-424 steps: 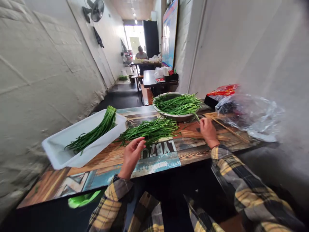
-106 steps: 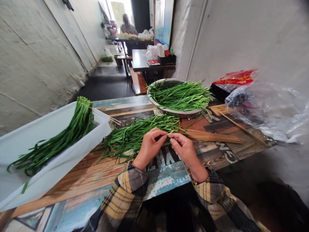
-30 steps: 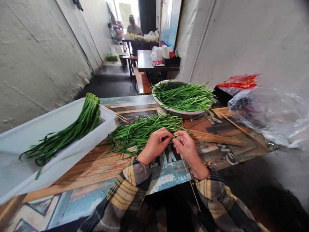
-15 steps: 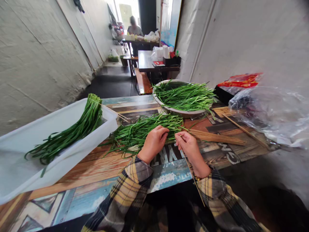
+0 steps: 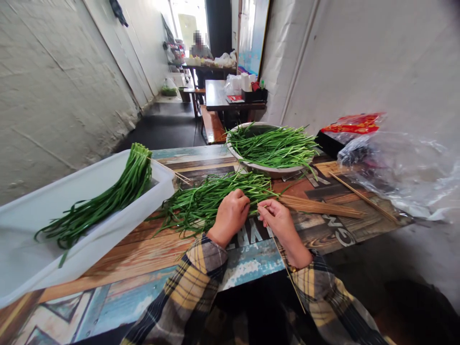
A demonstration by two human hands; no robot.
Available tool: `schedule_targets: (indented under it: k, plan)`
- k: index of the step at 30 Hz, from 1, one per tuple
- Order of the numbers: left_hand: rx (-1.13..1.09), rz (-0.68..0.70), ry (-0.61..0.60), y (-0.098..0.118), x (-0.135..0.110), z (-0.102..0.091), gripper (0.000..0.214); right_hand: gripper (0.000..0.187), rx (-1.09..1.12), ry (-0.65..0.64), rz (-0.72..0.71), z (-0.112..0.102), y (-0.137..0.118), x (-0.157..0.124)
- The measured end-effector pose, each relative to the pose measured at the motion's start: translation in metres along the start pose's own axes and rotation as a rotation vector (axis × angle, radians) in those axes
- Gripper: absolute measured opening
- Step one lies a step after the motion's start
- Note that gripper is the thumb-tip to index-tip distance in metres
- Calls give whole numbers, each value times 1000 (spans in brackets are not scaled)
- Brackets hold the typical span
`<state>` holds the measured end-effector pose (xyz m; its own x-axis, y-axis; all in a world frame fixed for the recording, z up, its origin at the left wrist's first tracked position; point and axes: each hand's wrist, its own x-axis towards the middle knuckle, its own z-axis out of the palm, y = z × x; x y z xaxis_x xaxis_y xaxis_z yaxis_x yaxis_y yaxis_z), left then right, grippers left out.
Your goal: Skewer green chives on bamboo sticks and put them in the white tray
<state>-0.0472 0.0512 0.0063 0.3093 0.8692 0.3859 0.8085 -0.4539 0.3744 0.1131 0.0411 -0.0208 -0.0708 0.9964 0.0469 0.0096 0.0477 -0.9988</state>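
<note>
My right hand [image 5: 280, 220] is closed in a pinch on the upper end of a thin bamboo skewer [image 5: 289, 273], which slants down toward my right sleeve. Close by on the left, my left hand [image 5: 231, 213] has its fingers curled together at the near edge of a pile of garlic chives [image 5: 197, 201]. What those fingers hold, if anything, is hidden. Beyond the pile, a round bowl [image 5: 233, 149] is heaped with more chives [image 5: 275, 143]. A bundle of skewers [image 5: 319, 205] lies on the table to the right of my right hand.
On the left stands a white plastic tub [image 5: 108, 237] with a skewered bunch of chives [image 5: 120, 191] in it. One thicker stick [image 5: 361, 196] and clear plastic bags [image 5: 406, 167] lie at the right. A person [image 5: 200, 48] sits at a far table.
Both hands have shifted only slightly, the right one a little to the left with the skewer. The view has tilted slightly.
</note>
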Motion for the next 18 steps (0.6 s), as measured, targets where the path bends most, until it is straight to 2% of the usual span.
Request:
schedule_targets:
  k: [3,6,12,15,18]
  plan:
    - [-213,-45,92,-1,1,-3,12,29,30,-5,3,0,-2,0]
    - [-329,-75,135,0,1,-4,10,29,47,-11,-5,0,-2,0]
    - [-449,-118,91,0,2,-5,12,29,34,3,-29,-1,-3,-1]
    - [-428,-126,84,-1,1,-5,11,28,38,18,-40,0,-4,-1]
    - [-201,-108,99,-1,-2,-6,14,28,32,19,-51,0,-3,-1]
